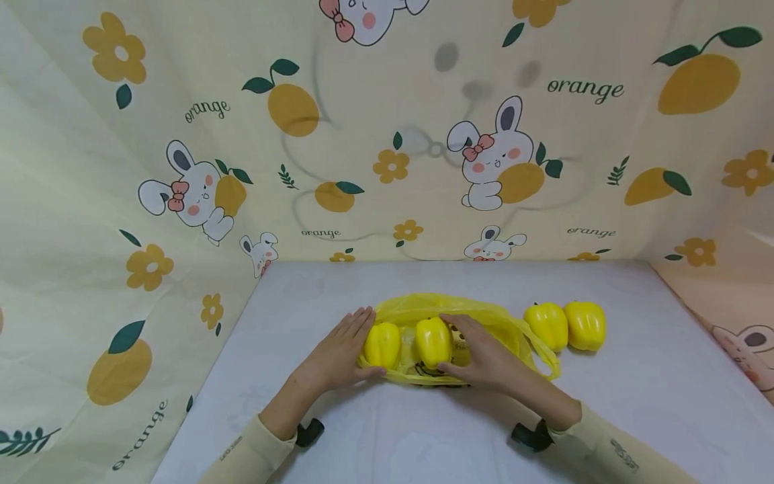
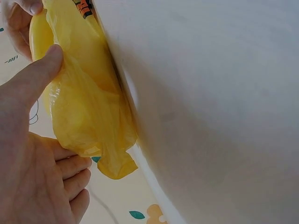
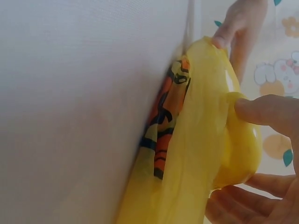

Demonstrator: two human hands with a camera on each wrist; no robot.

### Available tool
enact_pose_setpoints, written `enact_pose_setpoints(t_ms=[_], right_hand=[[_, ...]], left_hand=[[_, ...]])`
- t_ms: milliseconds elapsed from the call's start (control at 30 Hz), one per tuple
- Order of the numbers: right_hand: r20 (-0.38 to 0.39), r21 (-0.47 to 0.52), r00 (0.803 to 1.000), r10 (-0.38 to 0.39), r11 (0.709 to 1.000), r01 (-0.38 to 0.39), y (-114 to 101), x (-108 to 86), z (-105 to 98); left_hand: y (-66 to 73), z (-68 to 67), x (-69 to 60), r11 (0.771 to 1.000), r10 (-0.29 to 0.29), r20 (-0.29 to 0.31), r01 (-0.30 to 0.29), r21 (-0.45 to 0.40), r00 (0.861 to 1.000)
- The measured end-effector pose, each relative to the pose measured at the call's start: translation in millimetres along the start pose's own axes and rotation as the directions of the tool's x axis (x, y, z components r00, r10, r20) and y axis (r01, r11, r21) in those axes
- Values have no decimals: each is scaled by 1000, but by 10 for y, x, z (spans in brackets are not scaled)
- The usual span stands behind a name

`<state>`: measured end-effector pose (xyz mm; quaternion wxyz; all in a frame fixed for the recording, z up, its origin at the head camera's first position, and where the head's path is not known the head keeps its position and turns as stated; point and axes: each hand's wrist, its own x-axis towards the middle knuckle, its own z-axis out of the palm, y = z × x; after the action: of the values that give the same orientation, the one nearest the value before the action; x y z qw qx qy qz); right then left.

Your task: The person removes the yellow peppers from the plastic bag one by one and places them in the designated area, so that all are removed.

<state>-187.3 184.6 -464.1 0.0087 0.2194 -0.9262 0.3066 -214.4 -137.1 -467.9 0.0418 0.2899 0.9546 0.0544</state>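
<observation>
A yellow plastic bag point(image 1: 484, 310) lies on its side on the table, with orange and black print. Inside its opening sits a yellow bell pepper point(image 1: 382, 345) at the left end. My left hand point(image 1: 347, 353) rests against that end, fingers straight along the back and thumb touching the front edge; its palm shows in the left wrist view. My right hand point(image 1: 486, 356) holds another yellow bell pepper point(image 1: 433, 343) between thumb and fingers, at the middle of the bag's opening. The right wrist view shows this pepper point(image 3: 240, 154) beside the bag's film point(image 3: 196, 140).
To the right of the bag, two more yellow bell peppers point(image 1: 547, 325) stand side by side, close to the bag's handle point(image 1: 547, 356). A white table surface point(image 1: 387, 437) lies beneath everything. Printed cloth point(image 1: 387, 195) hangs behind and at the sides.
</observation>
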Motion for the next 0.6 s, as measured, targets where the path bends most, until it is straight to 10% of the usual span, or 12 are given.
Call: enact_pose_setpoints(t_ms=[600], right_hand=[[-31,1,999,-17,1000,17,58,-150,-191]], left_hand=[[-8,5,6,1000,4,-1,-4,0,1000]])
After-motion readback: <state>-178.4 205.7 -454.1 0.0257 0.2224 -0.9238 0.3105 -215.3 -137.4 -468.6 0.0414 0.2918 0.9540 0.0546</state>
